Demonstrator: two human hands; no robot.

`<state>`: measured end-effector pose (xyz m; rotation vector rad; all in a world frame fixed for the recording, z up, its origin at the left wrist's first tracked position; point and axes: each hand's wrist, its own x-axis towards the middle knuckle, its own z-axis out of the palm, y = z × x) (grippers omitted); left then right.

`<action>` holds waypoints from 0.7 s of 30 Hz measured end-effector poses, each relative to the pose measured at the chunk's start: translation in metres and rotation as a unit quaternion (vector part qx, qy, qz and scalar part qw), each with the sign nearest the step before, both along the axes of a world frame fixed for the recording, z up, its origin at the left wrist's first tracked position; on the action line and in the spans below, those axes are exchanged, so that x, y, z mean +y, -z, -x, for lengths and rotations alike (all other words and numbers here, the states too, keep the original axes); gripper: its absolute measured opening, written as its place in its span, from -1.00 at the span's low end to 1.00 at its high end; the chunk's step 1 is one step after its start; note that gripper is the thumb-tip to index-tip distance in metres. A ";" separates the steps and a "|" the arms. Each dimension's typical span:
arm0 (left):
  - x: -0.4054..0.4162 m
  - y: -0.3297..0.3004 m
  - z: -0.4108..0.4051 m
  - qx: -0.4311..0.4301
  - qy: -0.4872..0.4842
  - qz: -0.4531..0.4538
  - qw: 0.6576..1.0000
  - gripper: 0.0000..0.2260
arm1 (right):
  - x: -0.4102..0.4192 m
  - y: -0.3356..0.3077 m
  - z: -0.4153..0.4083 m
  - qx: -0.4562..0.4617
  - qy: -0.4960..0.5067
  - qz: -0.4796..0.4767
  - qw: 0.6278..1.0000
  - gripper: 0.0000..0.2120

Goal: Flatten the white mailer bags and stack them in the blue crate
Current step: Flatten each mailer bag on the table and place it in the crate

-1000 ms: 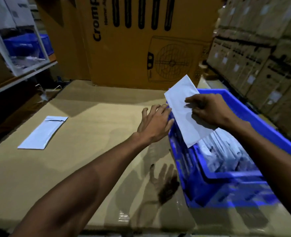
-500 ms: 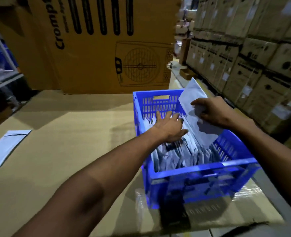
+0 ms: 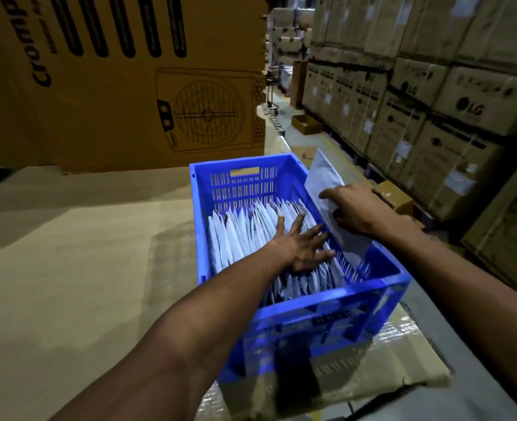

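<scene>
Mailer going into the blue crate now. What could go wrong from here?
1. The right hand holds the white mailer tilted at the blue crate's right wall; it may catch on the rim or slip outside.
2. The left hand presses flat on the upright row of mailers; if it lifts early, they may lean back and close the gap.

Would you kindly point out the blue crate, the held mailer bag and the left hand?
blue crate (image 3: 236,161), head view, far rim.
held mailer bag (image 3: 322,173), head view, upper part.
left hand (image 3: 301,244), head view, back of hand.
</scene>
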<state>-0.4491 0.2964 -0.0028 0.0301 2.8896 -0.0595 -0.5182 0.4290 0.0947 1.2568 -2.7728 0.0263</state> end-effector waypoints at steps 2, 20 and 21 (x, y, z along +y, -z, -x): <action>-0.001 0.004 0.002 0.007 -0.006 -0.004 1.000 -0.35 | -0.002 0.005 0.000 0.005 -0.012 -0.012 1.000 -0.51; -0.016 0.004 -0.003 -0.041 -0.067 -0.016 0.997 -0.40 | -0.034 0.052 -0.011 0.048 -0.042 -0.177 0.982 -0.75; -0.017 0.005 -0.004 -0.041 -0.065 -0.014 0.997 -0.39 | -0.034 0.055 -0.013 0.042 -0.035 -0.167 0.984 -0.74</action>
